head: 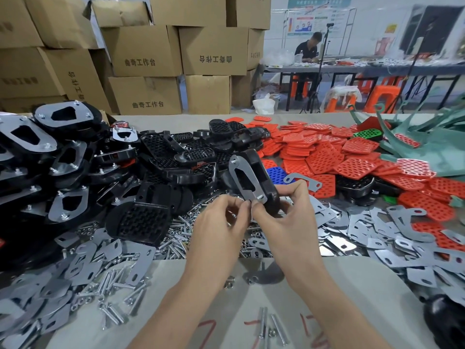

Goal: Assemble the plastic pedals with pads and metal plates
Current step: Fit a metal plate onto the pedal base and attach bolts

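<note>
Head view, items as we find them:

1. Black plastic pedal (263, 172), one piece, raised above the table (201, 285) at centre, tilted with its underside toward us.
2. Metal plate (242, 177), grey with a cut-out, lying flat against that underside. A bolt end (260, 196) stands up through its lower corner.
3. Right hand (284, 217), fingers curled round the lower end of the pedal and gripping it from beneath and behind.
4. Left hand (221, 222), thumb and forefinger drawn together in a pinch on the lower edge of the metal plate, just beside the bolt end. We cannot tell whether a small part sits between the fingertips.
5. Loose black pedals (176, 157), a heap behind the hands.
6. Finished pedals with plates fitted (50, 147), stacked at far left.
7. Red pads (327, 157), a wide spread at right, with one blue pad (276, 173) and one green pad (368, 133) among them.
8. Loose plates (377, 235), scattered left and right of the hands.
9. Bolts (176, 238), strewn below the pedal heap.
10. Cardboard boxes (146, 54), stacked along the rear.
11. A seated person (308, 54) at a far table.
</note>
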`<state>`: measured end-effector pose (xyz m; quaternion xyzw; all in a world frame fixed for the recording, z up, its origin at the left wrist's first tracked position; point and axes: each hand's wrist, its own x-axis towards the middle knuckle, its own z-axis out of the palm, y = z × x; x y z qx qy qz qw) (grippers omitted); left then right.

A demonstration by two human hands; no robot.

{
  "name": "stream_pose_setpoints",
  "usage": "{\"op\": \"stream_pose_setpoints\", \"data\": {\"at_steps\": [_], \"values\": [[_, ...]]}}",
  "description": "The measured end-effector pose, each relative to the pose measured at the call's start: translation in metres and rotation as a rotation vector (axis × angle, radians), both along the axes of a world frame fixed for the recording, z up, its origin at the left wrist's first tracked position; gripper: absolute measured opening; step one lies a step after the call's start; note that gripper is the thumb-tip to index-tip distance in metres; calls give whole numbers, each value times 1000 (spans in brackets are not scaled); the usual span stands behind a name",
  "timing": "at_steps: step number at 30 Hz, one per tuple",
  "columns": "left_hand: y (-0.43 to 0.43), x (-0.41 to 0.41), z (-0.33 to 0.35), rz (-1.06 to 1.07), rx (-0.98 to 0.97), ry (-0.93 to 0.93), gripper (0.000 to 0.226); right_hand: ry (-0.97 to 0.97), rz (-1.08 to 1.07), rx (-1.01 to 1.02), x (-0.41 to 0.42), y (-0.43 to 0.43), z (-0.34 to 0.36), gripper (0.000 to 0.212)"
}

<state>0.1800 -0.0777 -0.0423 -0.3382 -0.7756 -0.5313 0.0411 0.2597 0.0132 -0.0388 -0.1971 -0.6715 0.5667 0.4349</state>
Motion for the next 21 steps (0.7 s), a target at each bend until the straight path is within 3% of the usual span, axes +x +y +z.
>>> {"op": "stream_pose_setpoints", "data": {"at_steps": [3,6,8,12,18,20,21], "values": [[-3,0,0,-5,-43,181,18,-16,-13,54,0,1,1,45],[-5,-3,1,49,-150,598,14,8,-10,83,2,2,2,43],[-6,-5,2,51,-172,640,13,31,-5,71,3,2,3,40],[-2,0,5,-80,23,52,15,26,-21,84,3,0,4,43],[4,-2,13,-172,151,-605,38,8,-32,175,3,-6,5,45],[3,-2,14,-218,216,-710,38,6,-34,202,3,-6,6,44],[2,-2,14,-214,198,-662,36,3,-33,208,3,-6,6,44]]}}
